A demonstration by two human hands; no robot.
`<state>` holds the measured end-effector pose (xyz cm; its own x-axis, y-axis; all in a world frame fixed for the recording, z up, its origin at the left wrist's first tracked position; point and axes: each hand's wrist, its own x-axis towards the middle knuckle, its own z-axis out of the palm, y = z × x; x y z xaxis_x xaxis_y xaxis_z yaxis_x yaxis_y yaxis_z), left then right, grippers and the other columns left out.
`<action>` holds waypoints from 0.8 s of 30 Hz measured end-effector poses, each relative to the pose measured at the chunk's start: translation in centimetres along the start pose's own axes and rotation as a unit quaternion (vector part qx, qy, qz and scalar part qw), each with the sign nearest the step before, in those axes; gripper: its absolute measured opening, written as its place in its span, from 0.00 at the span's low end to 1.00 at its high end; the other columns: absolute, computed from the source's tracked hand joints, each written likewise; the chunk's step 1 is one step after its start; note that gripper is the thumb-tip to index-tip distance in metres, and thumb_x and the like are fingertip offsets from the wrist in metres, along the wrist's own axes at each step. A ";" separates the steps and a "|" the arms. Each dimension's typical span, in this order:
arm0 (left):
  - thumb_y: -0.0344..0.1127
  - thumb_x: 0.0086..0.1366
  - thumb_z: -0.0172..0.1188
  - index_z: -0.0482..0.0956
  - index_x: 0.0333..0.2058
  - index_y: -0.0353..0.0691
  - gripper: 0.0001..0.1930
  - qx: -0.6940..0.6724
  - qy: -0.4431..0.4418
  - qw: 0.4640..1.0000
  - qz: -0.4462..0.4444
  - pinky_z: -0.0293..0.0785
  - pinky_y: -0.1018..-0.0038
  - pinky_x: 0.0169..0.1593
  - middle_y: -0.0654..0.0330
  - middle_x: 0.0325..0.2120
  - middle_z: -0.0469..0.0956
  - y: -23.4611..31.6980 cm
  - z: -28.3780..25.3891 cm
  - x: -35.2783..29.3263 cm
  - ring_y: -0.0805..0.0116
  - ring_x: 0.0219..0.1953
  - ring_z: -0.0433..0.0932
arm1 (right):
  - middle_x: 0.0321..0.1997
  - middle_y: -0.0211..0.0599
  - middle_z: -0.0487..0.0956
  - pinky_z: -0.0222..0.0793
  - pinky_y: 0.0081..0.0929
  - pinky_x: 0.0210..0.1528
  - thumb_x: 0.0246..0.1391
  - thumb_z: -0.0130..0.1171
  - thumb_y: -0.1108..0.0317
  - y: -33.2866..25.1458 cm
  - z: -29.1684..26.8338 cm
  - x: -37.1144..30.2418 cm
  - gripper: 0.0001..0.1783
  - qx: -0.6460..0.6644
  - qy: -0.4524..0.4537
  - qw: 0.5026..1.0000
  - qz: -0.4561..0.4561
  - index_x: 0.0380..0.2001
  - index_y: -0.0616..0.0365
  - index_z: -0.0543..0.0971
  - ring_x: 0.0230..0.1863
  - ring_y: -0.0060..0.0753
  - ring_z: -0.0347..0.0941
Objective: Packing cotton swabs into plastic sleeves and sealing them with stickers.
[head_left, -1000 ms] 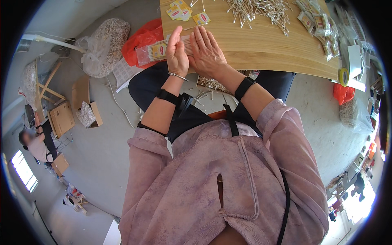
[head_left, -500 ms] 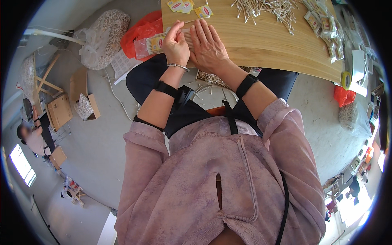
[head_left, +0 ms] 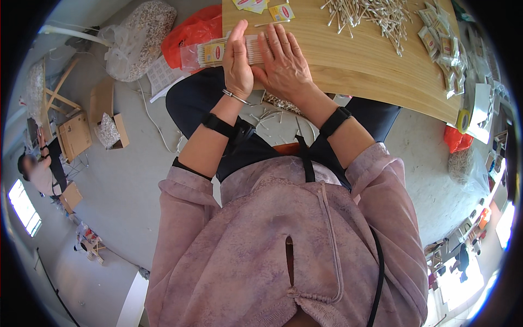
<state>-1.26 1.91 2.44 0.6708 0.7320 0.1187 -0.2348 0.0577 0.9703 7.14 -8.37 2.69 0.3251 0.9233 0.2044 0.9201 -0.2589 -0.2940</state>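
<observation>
A flat clear packet of cotton swabs (head_left: 206,54) with a yellow label card lies at the table's near left edge. My left hand (head_left: 238,62) stands on its edge across the packet, fingers stretched out and open. Close beside it my right hand (head_left: 283,57) lies flat and open, its fingertips over the right end of the swab row. Between the two hands part of the row shows; the rest is hidden under them. Just beyond the fingertips lies a single loose swab (head_left: 272,23).
Yellow label cards (head_left: 281,12) lie farther back on the wooden table (head_left: 348,71). A heap of loose swabs (head_left: 370,16) and several filled packets (head_left: 448,49) are at the right. A red plastic bag (head_left: 190,30) and a large sack of swabs (head_left: 144,35) sit left of the table.
My left hand's fingers have straightened and the hand has turned more on edge, uncovering more of the packet. My right hand's fingers have spread slightly. The whole view has shifted a little.
</observation>
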 end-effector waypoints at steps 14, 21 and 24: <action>0.42 0.73 0.38 0.61 0.59 0.30 0.24 0.084 0.006 0.996 0.006 0.53 0.67 0.66 0.49 0.59 0.63 0.1 0.4 -0.1 0.61 0.63 0.60 | 0.68 0.59 0.51 0.30 0.43 0.71 0.57 0.41 0.50 -0.7 0.0 0.0 0.38 -0.012 -0.019 1.000 0.011 0.60 0.72 0.59 0.72 0.53 0.40; 0.12 0.59 0.43 0.69 0.52 0.30 0.22 0.196 0.095 0.975 0.033 0.63 0.74 0.62 0.50 0.55 0.69 -1.6 0.8 0.2 0.63 0.58 0.67 | 0.68 0.57 0.52 0.31 0.42 0.71 0.57 0.38 0.54 -0.8 0.1 0.3 0.35 -0.018 -0.018 1.000 0.006 0.60 0.71 0.59 0.72 0.51 0.41; 0.10 0.57 0.40 0.74 0.48 0.32 0.23 0.205 0.117 0.970 0.053 0.67 0.71 0.59 0.49 0.51 0.73 -1.7 1.3 0.3 0.60 0.56 0.71 | 0.68 0.58 0.52 0.31 0.42 0.71 0.57 0.38 0.55 -0.9 0.4 0.1 0.35 -0.017 -0.014 1.000 0.010 0.61 0.72 0.59 0.72 0.51 0.41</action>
<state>0.20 1.14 1.12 0.4687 0.8560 0.2181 0.0384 -0.2664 0.9631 6.24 -7.95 2.61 0.3386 0.9249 0.1728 0.9204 -0.2875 -0.2650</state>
